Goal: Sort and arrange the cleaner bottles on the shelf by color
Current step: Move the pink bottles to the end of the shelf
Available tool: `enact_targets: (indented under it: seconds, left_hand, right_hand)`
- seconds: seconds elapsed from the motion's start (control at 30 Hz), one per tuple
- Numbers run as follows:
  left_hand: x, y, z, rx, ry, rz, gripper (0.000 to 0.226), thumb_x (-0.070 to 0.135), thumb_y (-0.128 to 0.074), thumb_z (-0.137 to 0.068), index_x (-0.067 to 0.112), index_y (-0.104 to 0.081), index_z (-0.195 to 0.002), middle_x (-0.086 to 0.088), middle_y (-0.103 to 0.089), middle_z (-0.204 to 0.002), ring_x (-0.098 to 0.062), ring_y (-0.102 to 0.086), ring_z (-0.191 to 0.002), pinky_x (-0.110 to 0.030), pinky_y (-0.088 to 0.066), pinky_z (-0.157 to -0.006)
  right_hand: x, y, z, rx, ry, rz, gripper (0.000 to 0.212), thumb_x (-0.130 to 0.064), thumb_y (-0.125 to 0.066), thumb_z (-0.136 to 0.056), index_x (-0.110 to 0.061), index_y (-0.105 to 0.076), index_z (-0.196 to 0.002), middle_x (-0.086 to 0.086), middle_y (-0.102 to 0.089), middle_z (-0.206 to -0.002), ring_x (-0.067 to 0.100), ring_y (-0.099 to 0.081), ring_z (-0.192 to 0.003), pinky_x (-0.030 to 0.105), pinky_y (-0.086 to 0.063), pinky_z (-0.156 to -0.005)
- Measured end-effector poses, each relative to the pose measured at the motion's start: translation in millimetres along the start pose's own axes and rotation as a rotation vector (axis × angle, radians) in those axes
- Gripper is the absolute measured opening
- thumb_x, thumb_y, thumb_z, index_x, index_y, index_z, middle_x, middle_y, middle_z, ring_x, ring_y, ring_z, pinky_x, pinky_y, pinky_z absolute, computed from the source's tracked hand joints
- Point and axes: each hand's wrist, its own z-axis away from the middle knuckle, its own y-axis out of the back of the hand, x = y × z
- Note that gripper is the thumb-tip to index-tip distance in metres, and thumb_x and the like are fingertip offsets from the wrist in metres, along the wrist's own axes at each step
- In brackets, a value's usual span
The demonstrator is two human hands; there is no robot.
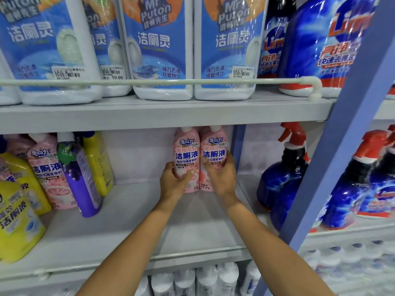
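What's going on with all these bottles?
Someone is sorting cleaner bottles by color. Their left hand grips one pink bottle and their right hand grips a second pink bottle, side by side at the back of the middle shelf. A third pink bottle, a purple bottle and yellow bottles are mixed on the left.

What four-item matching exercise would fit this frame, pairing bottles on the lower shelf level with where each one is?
Column 1
1. left pink bottle
2. right pink bottle
3. purple bottle
4. blue spray bottle

Column 2
a. farthest right of the four
b. gripped by the right hand
c. between a third pink bottle and a yellow bottle
d. gripped by the left hand

Pairs: 1-d, 2-b, 3-c, 4-a.
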Motion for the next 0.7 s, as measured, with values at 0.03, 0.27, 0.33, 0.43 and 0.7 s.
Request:
enact_targets:
  seconds: [0.03,0.27,0.33,0.43,0.7]
  left_hand:
    - [0.2,-0.2,1.1,0.002,0.003,0.000,0.046,0.021,-0.091,-0.075,0.014,-0.061,-0.109,0.002,-0.074,-0.099,-0.013,-0.073,-0.086,-0.025,-0.060,-0.072]
    - [-5.8,12.2,-3.0,-0.088,0.025,0.030,0.069,0.054,-0.084,-0.054,0.019,-0.062,-0.109,-0.004,-0.077,-0.107,-0.026,-0.075,-0.094,-0.052,-0.062,-0.085]
    - [-4.7,14.0,-3.0,-0.105,0.029,0.039,0.067,0.048,-0.087,-0.058,0.016,-0.062,-0.111,-0.005,-0.077,-0.108,-0.026,-0.075,-0.095,-0.053,-0.062,-0.086]
    - [-4.4,15.8,-2.1,-0.110,0.027,0.039,0.055,0.030,-0.091,-0.070,0.012,-0.062,-0.114,-0.005,-0.077,-0.110,-0.026,-0.075,-0.096,-0.053,-0.062,-0.086]
    - [10.2,28.4,1.7,-0.167,0.056,0.178,0.059,0.067,-0.074,-0.079,0.014,-0.067,-0.105,-0.004,-0.079,-0.101,-0.025,-0.077,-0.094,-0.044,-0.063,-0.079]
  right_hand:
    - [2.3,-0.7,2.8,0.001,0.003,0.008,0.061,-0.050,-0.087,-0.076,-0.022,-0.062,-0.123,-0.003,-0.073,-0.113,0.007,-0.073,-0.098,0.033,-0.063,-0.082]
    - [-2.1,10.7,8.3,-0.060,-0.016,0.010,0.044,-0.044,-0.086,-0.079,-0.035,-0.061,-0.114,-0.008,-0.074,-0.110,0.008,-0.073,-0.098,0.043,-0.063,-0.085]
    - [-5.0,14.0,9.4,-0.102,-0.042,-0.028,0.040,-0.037,-0.086,-0.081,-0.037,-0.059,-0.111,-0.007,-0.075,-0.110,0.009,-0.074,-0.098,0.045,-0.063,-0.086]
    - [-9.3,15.4,14.4,-0.100,-0.044,-0.045,0.039,-0.041,-0.086,-0.079,-0.040,-0.059,-0.107,-0.006,-0.075,-0.110,0.010,-0.074,-0.098,0.045,-0.064,-0.085]
    - [-19.3,22.2,14.6,-0.041,-0.111,-0.201,0.043,-0.051,-0.062,-0.098,-0.012,-0.066,-0.116,0.004,-0.077,-0.106,0.014,-0.076,-0.092,0.039,-0.064,-0.081]
